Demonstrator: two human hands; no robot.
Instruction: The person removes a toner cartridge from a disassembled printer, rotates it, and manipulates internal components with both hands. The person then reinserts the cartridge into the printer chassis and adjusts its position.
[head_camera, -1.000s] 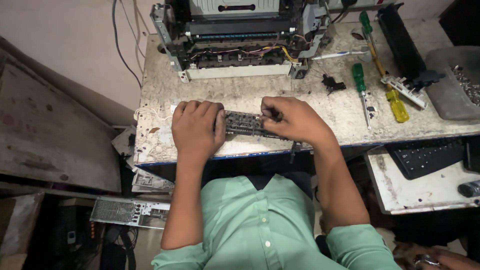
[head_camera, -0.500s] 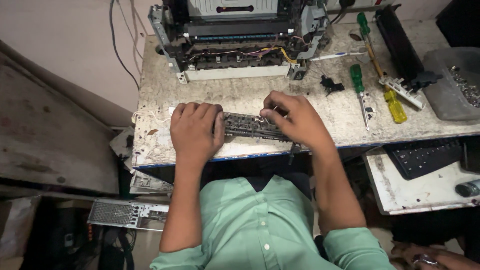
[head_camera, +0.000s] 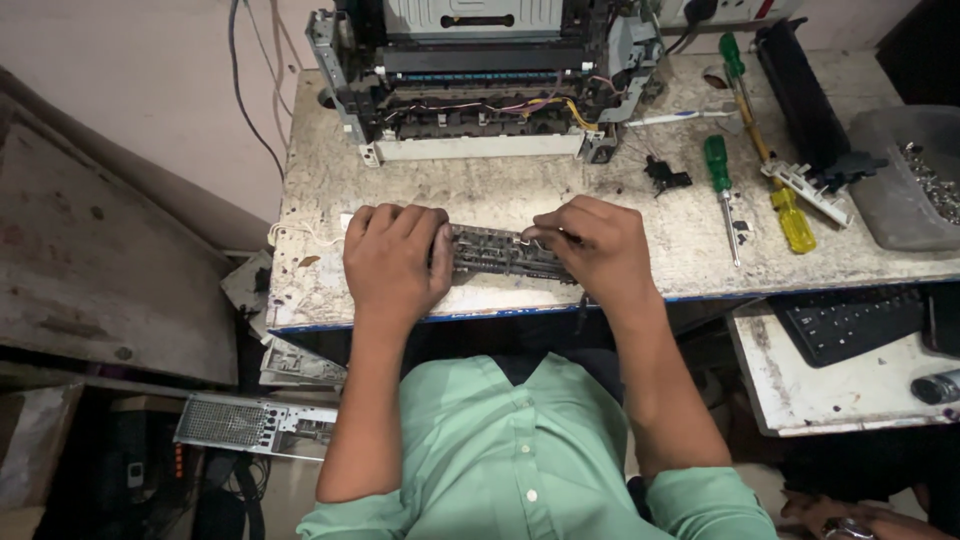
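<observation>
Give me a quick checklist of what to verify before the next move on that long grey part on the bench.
1. Left hand steadies the long grey part: ok, it covers the left end.
2. Right hand grips the part's right end: ok.
3. Part rests on the workbench: ok.
4. Green screwdriver within reach: ok, right of the hands.
5. Opened printer clear of the hands: ok, behind them.
6. Small piece pinched in right fingertips: cannot tell.

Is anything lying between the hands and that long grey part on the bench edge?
Nothing visible does. The left hand covers one end of the long grey part and the right hand grips the other. The screwdrivers lie apart to the right, the opened printer behind.
</observation>
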